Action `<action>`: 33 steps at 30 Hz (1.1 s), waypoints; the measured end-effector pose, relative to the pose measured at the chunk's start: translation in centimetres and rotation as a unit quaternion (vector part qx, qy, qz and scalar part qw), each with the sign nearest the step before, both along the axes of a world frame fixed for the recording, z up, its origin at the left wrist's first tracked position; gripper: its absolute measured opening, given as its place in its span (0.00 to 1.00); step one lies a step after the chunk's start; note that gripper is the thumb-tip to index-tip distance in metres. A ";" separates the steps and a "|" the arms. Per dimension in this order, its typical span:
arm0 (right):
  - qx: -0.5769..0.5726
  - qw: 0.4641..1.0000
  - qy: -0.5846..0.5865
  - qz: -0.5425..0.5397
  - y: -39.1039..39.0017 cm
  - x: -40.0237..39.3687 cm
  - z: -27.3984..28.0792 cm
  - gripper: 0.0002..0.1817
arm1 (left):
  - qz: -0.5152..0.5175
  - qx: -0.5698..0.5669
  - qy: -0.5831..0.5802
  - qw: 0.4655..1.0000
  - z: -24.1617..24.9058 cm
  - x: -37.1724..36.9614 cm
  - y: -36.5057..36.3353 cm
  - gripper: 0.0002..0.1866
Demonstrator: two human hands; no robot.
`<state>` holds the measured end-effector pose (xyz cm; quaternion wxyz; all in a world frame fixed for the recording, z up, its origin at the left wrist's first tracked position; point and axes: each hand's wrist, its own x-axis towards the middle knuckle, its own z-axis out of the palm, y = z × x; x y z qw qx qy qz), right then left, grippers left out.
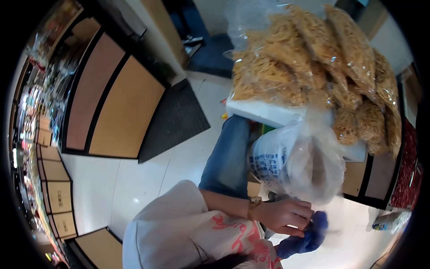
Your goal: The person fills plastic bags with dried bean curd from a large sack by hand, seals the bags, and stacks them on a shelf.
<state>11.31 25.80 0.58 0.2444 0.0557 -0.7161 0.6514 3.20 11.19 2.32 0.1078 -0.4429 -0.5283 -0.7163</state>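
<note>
My left hand [286,216], bare with a watch [254,207] at the wrist, reaches across to my right hand. Its fingers are bent and close on the edge of a blue glove [309,240]. That glove covers my right hand [304,242], whose fingers are smeared and partly hidden. Just beyond both hands stands a large whitish plastic bag [273,154] with blue printing, its clear upper part bunched; what it contains is hard to make out. Behind it, clear bags of yellowish strip-shaped food [286,49] are piled on a white box [264,112].
My jeans-clad leg [228,157] is beside the printed bag. A dark mat [179,121] lies on the pale tiled floor [139,179]. Wood-panelled display stands [125,107] line the left side. A red patterned surface [407,170] and a plastic-wrapped item [392,223] are at right.
</note>
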 end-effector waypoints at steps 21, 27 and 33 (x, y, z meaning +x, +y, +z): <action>-0.057 0.947 -0.300 0.101 0.0 -1.6 0.6 0.27 | -0.012 -0.057 -0.062 0.996 -2.5 0.2 0.2 0.13; -0.012 0.968 -0.223 -0.116 -0.2 -1.6 -2.6 0.30 | 0.065 -0.149 -0.077 0.984 -2.8 -0.6 0.0 0.09; -0.020 0.959 -0.214 -0.186 2.7 -1.2 -1.4 0.22 | 0.077 -0.178 -0.029 0.981 -2.2 -0.5 -0.8 0.09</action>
